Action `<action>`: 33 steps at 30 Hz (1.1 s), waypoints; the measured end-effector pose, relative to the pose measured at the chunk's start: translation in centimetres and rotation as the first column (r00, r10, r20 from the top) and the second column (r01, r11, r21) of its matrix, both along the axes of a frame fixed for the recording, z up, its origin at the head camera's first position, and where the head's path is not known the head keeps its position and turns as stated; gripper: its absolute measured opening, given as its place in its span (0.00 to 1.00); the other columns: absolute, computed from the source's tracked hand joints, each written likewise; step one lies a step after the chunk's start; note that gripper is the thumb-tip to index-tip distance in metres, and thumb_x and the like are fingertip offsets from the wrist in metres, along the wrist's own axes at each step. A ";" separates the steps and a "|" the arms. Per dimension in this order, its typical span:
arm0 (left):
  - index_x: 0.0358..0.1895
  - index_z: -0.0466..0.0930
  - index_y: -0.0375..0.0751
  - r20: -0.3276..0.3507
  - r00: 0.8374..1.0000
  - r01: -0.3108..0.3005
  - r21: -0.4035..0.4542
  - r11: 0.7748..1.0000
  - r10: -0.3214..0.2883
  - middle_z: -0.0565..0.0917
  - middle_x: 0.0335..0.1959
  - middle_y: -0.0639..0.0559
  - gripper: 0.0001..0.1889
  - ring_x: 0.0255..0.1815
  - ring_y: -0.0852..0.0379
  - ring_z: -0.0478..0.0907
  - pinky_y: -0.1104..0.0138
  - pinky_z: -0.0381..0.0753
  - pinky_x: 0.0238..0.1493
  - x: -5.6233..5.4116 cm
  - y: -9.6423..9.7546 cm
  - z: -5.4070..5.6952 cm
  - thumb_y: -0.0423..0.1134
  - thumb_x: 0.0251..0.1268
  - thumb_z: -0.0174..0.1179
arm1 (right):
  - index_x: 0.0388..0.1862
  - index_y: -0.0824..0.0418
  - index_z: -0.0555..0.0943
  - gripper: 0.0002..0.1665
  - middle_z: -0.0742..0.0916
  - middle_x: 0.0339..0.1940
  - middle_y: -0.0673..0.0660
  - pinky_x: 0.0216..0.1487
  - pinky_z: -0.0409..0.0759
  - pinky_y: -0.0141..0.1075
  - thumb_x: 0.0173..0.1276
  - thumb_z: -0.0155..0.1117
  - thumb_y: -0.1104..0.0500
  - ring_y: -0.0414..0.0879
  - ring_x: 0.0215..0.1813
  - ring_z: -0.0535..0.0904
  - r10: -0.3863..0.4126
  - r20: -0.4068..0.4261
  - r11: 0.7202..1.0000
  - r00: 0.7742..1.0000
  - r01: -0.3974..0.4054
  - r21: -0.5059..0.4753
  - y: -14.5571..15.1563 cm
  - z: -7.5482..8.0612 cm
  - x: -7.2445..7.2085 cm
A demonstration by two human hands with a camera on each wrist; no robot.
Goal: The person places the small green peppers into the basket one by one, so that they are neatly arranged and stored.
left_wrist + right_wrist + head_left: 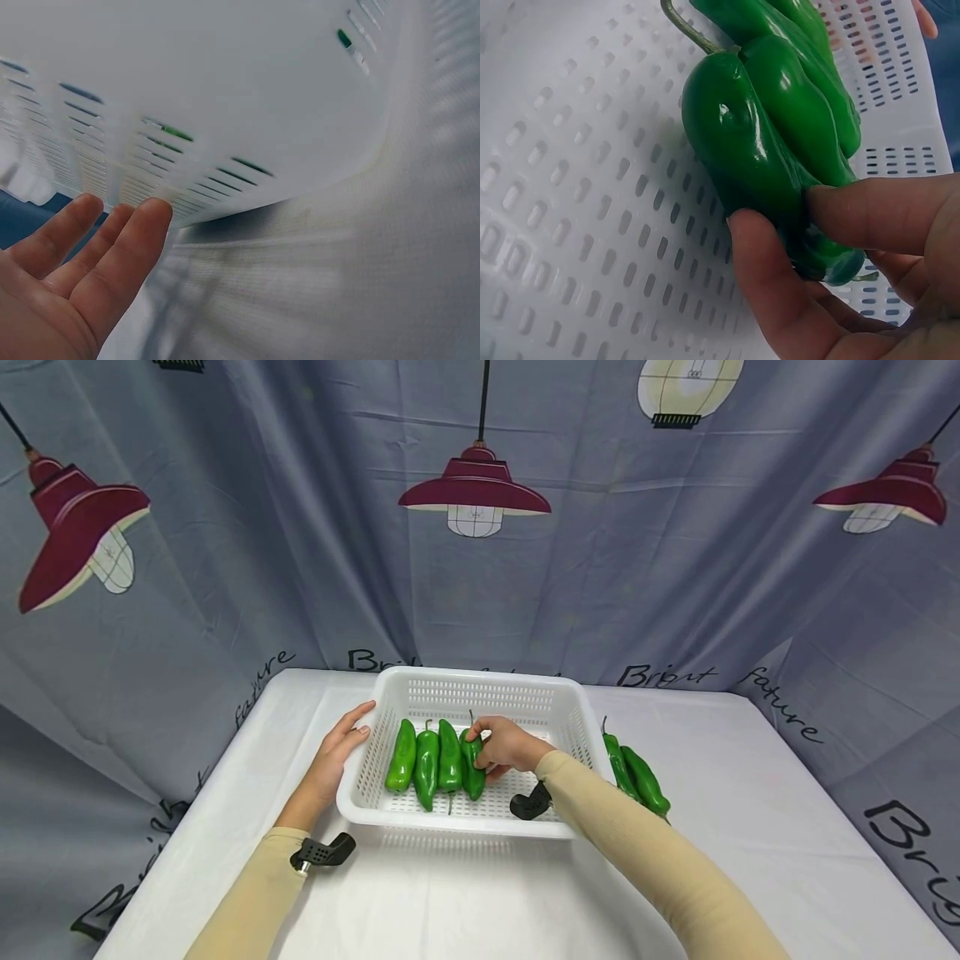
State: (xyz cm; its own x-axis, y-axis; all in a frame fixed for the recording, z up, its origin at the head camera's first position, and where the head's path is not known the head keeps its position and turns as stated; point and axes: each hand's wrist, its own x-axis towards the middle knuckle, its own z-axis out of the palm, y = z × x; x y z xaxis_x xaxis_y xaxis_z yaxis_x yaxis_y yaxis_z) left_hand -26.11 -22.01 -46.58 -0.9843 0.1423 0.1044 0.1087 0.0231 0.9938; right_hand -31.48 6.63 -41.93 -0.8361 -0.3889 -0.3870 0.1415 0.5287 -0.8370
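"Pinching a green pepper (739, 150), is that what the right hand (510, 747) is doing?"

"Yes, its thumb and fingers are squeezing the sides. That pepper is lying in the white basket (457, 828), at the right end of the row."

"And the left hand (330, 766)?"

"It is holding nothing. Its fingers are reaching out straight at the basket's left end. The pictures are not showing for sure if they are touching it."

"What could be going wrong?"

"The pepper is looking smooth and shiny, so it could be slipping out of a weak pinch. It is also leaning on the next one, so a bump could be making the row crooked. Nobody is gripping the basket, so a hard push could be sliding it."

"How many are they counting?"

"Four peppers are sitting in the basket, with the pinched one. Two more peppers (643, 779) are lying on the desk (465, 910), just right of the basket. The right sleeve (645, 843) is passing close by, so others could be hiding. That is making six showing, one basket and two hands."
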 end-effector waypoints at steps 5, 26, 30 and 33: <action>0.82 0.51 0.45 -0.002 1.000 0.013 0.006 1.000 -0.013 0.54 0.83 0.40 0.28 0.80 0.37 0.57 0.81 0.74 0.59 0.0 0.0 0.0 0.41 0.84 0.39 | 0.52 0.66 0.76 0.23 0.81 0.30 0.56 0.33 0.90 0.45 0.59 0.62 0.82 0.47 0.30 0.84 0.003 0.007 1.000 1.000 -0.003 0.008 0.1 0.1 0.0; 0.82 0.51 0.47 -0.003 1.000 0.004 -0.020 1.000 -0.004 0.54 0.84 0.41 0.28 0.79 0.36 0.59 0.79 0.76 0.59 0.3 0.0 0.3 0.45 0.85 0.39 | 0.62 0.69 0.70 0.25 0.81 0.42 0.59 0.41 0.90 0.44 0.67 0.62 0.70 0.48 0.40 0.78 -0.007 -0.056 0.998 0.998 0.010 0.063 6.3 5.0 -0.4; 0.82 0.51 0.47 0.004 1.000 0.000 -0.030 1.000 0.000 0.54 0.84 0.42 0.28 0.78 0.41 0.62 0.79 0.77 0.59 0.2 0.0 0.2 0.46 0.85 0.39 | 0.65 0.69 0.68 0.25 0.81 0.55 0.65 0.43 0.90 0.44 0.72 0.63 0.66 0.49 0.43 0.81 -0.043 -0.086 0.995 0.995 0.051 0.086 8.6 6.8 -0.4; 0.82 0.51 0.47 0.006 1.000 0.004 -0.032 0.999 -0.004 0.54 0.84 0.43 0.29 0.77 0.47 0.64 0.80 0.76 0.60 0.2 0.0 0.2 0.46 0.85 0.39 | 0.67 0.68 0.66 0.26 0.78 0.65 0.69 0.44 0.90 0.44 0.74 0.62 0.64 0.49 0.44 0.83 -0.078 -0.104 0.991 0.991 0.089 0.102 10.4 7.8 -0.4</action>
